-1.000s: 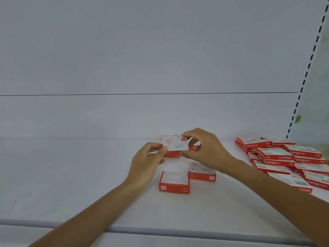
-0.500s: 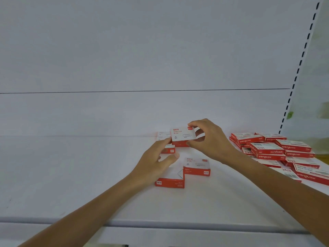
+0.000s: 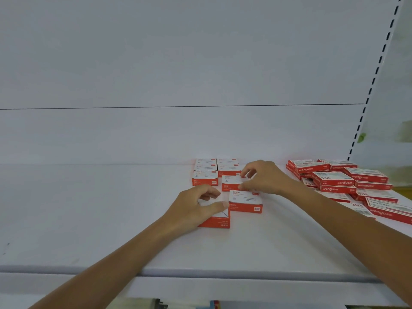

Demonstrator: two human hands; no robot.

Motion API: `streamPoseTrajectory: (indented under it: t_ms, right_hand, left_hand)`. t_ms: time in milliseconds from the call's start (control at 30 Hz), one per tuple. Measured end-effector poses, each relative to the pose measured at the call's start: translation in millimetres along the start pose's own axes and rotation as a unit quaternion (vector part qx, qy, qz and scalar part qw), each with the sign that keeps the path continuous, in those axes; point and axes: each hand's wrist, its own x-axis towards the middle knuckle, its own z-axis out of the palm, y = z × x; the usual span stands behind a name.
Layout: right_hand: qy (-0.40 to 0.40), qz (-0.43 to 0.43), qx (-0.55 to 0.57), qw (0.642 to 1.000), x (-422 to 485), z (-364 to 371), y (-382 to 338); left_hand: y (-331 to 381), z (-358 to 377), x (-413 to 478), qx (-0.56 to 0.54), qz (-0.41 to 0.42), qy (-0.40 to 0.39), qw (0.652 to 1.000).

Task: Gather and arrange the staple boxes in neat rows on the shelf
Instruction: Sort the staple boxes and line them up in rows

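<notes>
A smooth white metal shelf (image 3: 89, 219) meets a plain white back panel (image 3: 178, 63) with a slotted upright (image 3: 376, 70) at its right end. Small red-and-white cardboard staple boxes (image 3: 205, 175) sit in rows by the back edge; flatter red boxes (image 3: 347, 181) are heaped toward the right edge. The left hand (image 3: 194, 208) curls its fingers round a mid-shelf staple box (image 3: 215, 220). The right hand (image 3: 265, 177) pinches another staple box (image 3: 230, 182) just in front of the rows.

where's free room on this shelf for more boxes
Free: bare shelf left of the left hand, and the front strip. Crowded: staple box rows behind the right hand, and the loose pile at right.
</notes>
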Motion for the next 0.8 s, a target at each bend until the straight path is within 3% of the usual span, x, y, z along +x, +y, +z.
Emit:
streamPoseTrajectory:
  t_ms: [433,600,800]
  right_hand:
    - [0.012,0.003,0.007,1.0,22,11,-6]
    - [0.008,0.006,0.023,1.0,22,12,-4]
    - [0.062,0.06,0.173,0.981,3,1,7]
  left_hand:
    - [4,0,-1,0.072,0.03,-0.014,0.997]
    - [10,-1,-4,0.171,0.03,-0.093,0.98]
    - [3,-10,-14,0.121,0.016,-0.066,0.99]
